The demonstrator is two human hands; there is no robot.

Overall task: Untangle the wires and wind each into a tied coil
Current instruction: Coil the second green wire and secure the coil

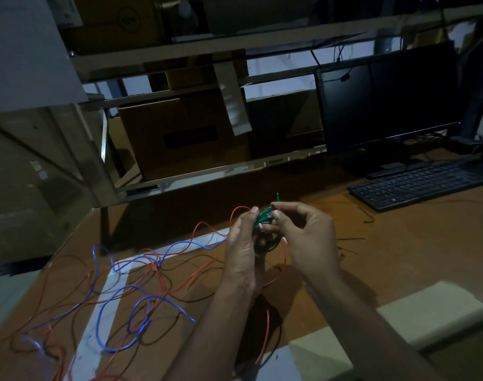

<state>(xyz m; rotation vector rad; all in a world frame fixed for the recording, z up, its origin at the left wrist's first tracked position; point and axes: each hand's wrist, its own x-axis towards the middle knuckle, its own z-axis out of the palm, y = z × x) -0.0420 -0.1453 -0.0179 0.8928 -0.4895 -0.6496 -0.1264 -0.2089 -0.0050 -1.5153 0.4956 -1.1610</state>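
Wires everywhere: blue wire (141, 312), red wire (163, 279) and a dark one sprawl tangled left of the green coil (265, 229), untouched. Left hand (241, 248) grips that coil; right hand (300, 232) pinches its free end, tying off, I judge.

Dark monitor (387, 105) standing at the wooden desk's (399, 243) far right; black keyboard (419, 185) lying just before the monitor; cardboard boxes (180, 138) sitting to the monitor's left, behind the desk.
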